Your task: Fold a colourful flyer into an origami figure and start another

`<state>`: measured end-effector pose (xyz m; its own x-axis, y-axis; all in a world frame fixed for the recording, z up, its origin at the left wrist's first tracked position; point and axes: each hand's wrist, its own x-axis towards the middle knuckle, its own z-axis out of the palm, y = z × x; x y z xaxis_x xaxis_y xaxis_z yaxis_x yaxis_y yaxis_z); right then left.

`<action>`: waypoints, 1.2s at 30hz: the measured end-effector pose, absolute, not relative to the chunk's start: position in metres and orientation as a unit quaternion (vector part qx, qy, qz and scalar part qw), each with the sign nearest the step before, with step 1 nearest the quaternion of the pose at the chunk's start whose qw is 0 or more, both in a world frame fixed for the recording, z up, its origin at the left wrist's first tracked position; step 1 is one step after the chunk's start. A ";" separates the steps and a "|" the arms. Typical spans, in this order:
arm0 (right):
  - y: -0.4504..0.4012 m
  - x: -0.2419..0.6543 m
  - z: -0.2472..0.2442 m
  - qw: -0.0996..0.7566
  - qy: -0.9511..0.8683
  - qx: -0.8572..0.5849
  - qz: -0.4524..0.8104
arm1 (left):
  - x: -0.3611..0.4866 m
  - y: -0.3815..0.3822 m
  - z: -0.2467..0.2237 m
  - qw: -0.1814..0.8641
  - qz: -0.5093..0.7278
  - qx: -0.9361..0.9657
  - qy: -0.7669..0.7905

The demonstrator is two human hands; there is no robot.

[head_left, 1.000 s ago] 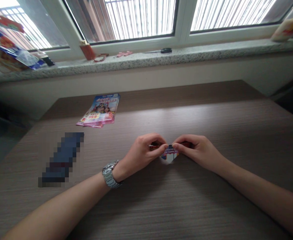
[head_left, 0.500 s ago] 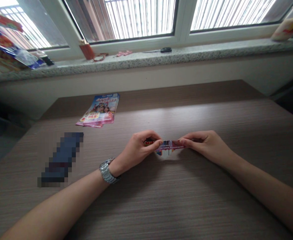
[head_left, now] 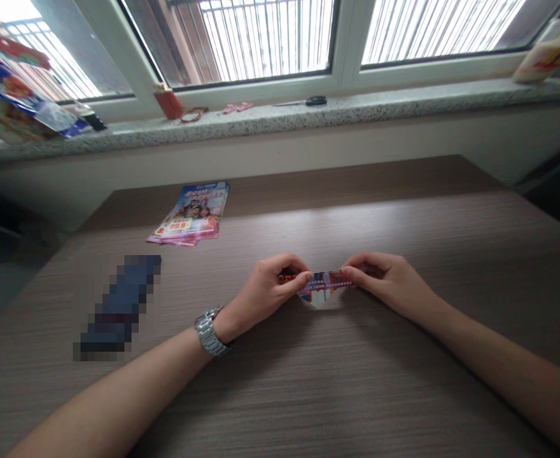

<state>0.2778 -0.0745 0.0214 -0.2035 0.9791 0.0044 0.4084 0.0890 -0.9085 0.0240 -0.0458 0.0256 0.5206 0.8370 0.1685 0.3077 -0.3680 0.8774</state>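
Between my two hands is a small folded paper flyer [head_left: 325, 282], with a red and purple printed band on top and a pale pointed part below it. My left hand [head_left: 273, 289], with a metal watch on its wrist, pinches the flyer's left end between thumb and fingers. The right end is pinched by my right hand [head_left: 385, 277] in the same way. Both hands are low over the wooden table [head_left: 337, 381]; whether the paper touches the tabletop I cannot tell. The fingers cover both ends of the paper.
A stack of printed flyers [head_left: 194, 213] lies at the table's back left. Nearer me is a blurred-out dark object [head_left: 120, 302]. The stone windowsill [head_left: 380, 105] bears scissors [head_left: 314, 101], a red case [head_left: 168, 102], pink scraps [head_left: 237, 108] and a snack bag [head_left: 17, 98].
The folded flyer has tilted slightly, showing a little more of its printed band. Both hands keep their pinch on it. The whole view has shifted slightly.
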 end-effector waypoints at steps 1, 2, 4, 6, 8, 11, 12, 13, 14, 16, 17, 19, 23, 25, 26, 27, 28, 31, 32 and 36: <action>-0.075 0.276 0.020 0.343 -0.650 -0.526 0.427 | 0.025 -0.046 0.025 0.421 0.316 0.763 0.375; -0.075 0.274 0.019 0.342 -0.648 -0.521 0.438 | 0.025 -0.047 0.025 0.422 0.315 0.763 0.375; -0.075 0.271 0.017 0.337 -0.648 -0.508 0.456 | 0.026 -0.048 0.025 0.424 0.313 0.763 0.373; -0.076 0.268 0.016 0.335 -0.654 -0.497 0.461 | 0.027 -0.048 0.025 0.426 0.313 0.765 0.369; -0.076 0.267 0.017 0.336 -0.665 -0.493 0.449 | 0.027 -0.047 0.025 0.422 0.314 0.768 0.366; -0.075 0.271 0.019 0.332 -0.686 -0.504 0.407 | 0.025 -0.043 0.025 0.398 0.319 0.777 0.368; -0.075 0.273 0.020 0.330 -0.690 -0.508 0.396 | 0.023 -0.042 0.025 0.388 0.322 0.779 0.372; -0.074 0.275 0.020 0.329 -0.692 -0.512 0.390 | 0.022 -0.040 0.025 0.384 0.324 0.778 0.379; -0.073 0.278 0.021 0.329 -0.689 -0.516 0.388 | 0.020 -0.038 0.025 0.381 0.328 0.773 0.387; -0.072 0.283 0.020 0.330 -0.685 -0.521 0.389 | 0.016 -0.034 0.024 0.381 0.324 0.769 0.398; -0.071 0.285 0.020 0.330 -0.684 -0.522 0.388 | 0.015 -0.033 0.023 0.378 0.321 0.771 0.399; -0.069 0.288 0.019 0.329 -0.687 -0.523 0.383 | 0.013 -0.031 0.022 0.373 0.316 0.776 0.397; -0.068 0.291 0.018 0.317 -0.691 -0.530 0.375 | 0.011 -0.029 0.020 0.357 0.315 0.787 0.393; -0.068 0.291 0.018 0.312 -0.697 -0.532 0.367 | 0.010 -0.029 0.019 0.345 0.312 0.792 0.395; -0.068 0.291 0.018 0.311 -0.701 -0.531 0.361 | 0.010 -0.029 0.019 0.339 0.310 0.796 0.394; -0.068 0.291 0.017 0.311 -0.707 -0.528 0.354 | 0.009 -0.029 0.019 0.331 0.307 0.801 0.393; -0.068 0.291 0.017 0.312 -0.712 -0.525 0.346 | 0.008 -0.029 0.018 0.323 0.306 0.806 0.391; -0.068 0.293 0.016 0.317 -0.725 -0.525 0.315 | 0.006 -0.028 0.017 0.281 0.301 0.824 0.389; -0.067 0.294 0.015 0.319 -0.728 -0.527 0.300 | 0.005 -0.027 0.016 0.263 0.303 0.829 0.390; -0.064 0.298 0.012 0.325 -0.751 -0.517 0.251 | 0.004 -0.027 0.013 0.189 0.309 0.844 0.394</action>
<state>0.2978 -0.0640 0.0124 -0.2552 0.9396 0.2280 0.6131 0.3396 -0.7133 0.0039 -0.0269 0.0134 0.4979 0.7830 0.3727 0.5492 -0.6173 0.5633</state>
